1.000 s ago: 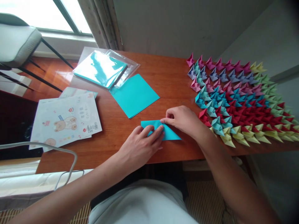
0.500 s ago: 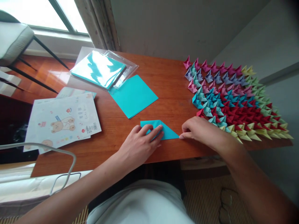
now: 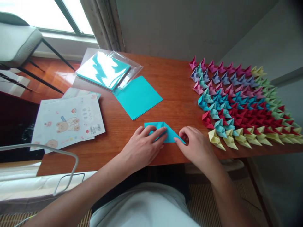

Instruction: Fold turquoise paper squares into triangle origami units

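A folded sheet of turquoise paper lies near the table's front edge, pointed at its right end and with a straight flap along the top. My left hand rests on its left part, fingers laid out over the paper and pressing it to the table. At the pointed right end, my right hand has its thumb on the paper and its fingers curled around the corner. Behind the fold lies a stack of square turquoise sheets. The paper under my left palm is hidden.
Rows of folded paper pieces in several colours cover the table's right side. At the back left lies a plastic-wrapped paper pack. Printed bear sheets lie on the left, near a white cable. A chair stands beyond.
My right hand has shifted left from the paper's tip onto its right part, with thumb and fingers now further apart. My left hand stays on the paper. The view has moved slightly.
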`<state>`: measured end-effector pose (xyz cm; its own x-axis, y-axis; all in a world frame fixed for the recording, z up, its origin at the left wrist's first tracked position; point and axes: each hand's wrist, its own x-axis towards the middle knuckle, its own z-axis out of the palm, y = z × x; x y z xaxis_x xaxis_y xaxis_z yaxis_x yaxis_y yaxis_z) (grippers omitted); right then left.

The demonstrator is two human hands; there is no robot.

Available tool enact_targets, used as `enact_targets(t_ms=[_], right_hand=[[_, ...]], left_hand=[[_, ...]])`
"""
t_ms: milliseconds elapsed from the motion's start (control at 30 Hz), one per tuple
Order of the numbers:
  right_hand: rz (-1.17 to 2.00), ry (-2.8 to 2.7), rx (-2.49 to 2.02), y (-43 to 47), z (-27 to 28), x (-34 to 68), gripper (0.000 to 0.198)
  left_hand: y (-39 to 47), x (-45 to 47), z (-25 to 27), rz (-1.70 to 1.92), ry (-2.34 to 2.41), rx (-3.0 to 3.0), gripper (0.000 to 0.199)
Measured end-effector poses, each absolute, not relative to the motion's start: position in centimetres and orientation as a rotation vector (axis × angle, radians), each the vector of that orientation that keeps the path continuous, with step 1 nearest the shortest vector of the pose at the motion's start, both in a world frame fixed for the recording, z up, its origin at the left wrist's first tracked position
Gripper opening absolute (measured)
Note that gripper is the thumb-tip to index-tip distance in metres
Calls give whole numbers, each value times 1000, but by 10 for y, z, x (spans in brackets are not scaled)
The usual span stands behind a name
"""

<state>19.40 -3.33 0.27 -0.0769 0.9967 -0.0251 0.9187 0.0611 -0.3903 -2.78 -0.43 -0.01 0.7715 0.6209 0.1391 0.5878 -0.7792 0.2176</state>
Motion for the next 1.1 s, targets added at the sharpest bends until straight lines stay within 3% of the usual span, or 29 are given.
enact_targets(t_ms=[200,433,633,767,933,1033,1100], right_hand=[[590,-1730,-1850,-47,8,186,12],[180,-1810,-1549,-69,25,155,13],[201,-1961,-1463,-80,20,131,4],[377,-1901,-1387,-75,25,141,14],[221,-1645,-1572,-57,21,170,30],[497,-1406,-1630,-47,8,182,46],[786,-1280,-1638,-41,-1,186,43]], left_hand=[[-7,-27,-1,444,966,2732,30],[-9,-14,16,815,1017,1983,22],[-3,-6,26,856,1082,1635,11],[1,-14,23,816,1053,1619,9],[5,-26,16,762,992,1504,12],[5,-29,10,732,947,1457,14],[6,-29,6,719,940,1515,15]])
